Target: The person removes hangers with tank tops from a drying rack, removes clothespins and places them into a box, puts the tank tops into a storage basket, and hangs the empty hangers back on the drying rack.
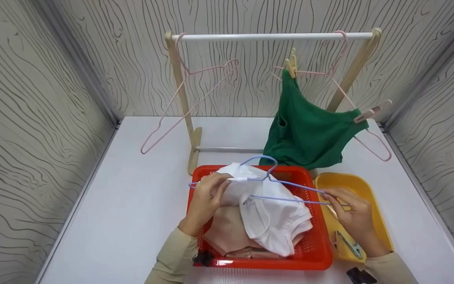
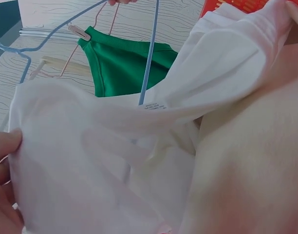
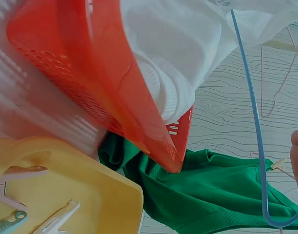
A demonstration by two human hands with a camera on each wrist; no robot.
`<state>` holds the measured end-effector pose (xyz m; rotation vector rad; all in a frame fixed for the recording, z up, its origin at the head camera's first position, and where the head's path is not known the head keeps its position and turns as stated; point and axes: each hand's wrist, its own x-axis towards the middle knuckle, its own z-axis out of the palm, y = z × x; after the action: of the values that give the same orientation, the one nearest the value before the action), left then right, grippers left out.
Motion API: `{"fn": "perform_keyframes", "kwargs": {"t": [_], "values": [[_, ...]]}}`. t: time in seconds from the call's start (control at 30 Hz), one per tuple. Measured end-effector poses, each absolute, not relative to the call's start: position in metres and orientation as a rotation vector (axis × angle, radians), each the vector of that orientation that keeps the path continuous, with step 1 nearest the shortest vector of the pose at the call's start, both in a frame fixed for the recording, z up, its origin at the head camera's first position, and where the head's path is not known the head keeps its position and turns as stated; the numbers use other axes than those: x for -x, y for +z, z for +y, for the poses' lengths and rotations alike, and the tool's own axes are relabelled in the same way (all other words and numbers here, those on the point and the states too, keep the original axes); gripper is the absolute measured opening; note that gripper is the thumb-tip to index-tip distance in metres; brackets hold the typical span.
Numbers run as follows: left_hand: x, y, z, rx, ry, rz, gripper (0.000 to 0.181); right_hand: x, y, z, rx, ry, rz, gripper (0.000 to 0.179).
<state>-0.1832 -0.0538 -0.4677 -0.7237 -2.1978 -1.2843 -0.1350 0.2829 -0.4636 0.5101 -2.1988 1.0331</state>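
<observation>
Above the red basket, my left hand (image 1: 208,197) pinches the edge of a white garment (image 1: 276,219) where it drapes over one end of a blue clothes hanger (image 1: 296,185). The opposite end of that hanger is between the fingers and thumb of my right hand (image 1: 352,215). In the left wrist view, the hanger passes inside the garment's neckline, beside a small printed label (image 2: 155,107). Much of the garment hangs down into the red basket (image 1: 323,244), on top of a beige cloth (image 1: 227,230).
A wooden rack with a white rail (image 1: 258,37) stands behind the basket. From it hang a bare pink hanger (image 1: 207,98) and another bearing a green garment (image 1: 309,126) held by clothespins (image 1: 292,65). Right of the basket sits a yellow bin (image 1: 363,183) with more clothespins (image 1: 349,245).
</observation>
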Motion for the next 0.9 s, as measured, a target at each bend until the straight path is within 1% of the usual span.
{"fn": "perform_keyframes", "kwargs": {"t": [0.3, 0.57, 0.9], "values": [[0.186, -0.468, -0.06, 0.693, -1.276, -2.223, 0.013, 0.131, -0.46, 0.298, -0.485, 1.144, -2.17, 0.033], [0.194, -0.471, -0.063, 0.654, -1.222, -2.181, 0.009, 0.123, -0.452, 0.31, -0.367, 1.091, -2.191, 0.03], [0.195, -0.471, -0.071, 0.433, -1.28, -2.255, 0.01, 0.118, -0.451, 0.328, -0.368, 1.058, -2.151, 0.031]]}}
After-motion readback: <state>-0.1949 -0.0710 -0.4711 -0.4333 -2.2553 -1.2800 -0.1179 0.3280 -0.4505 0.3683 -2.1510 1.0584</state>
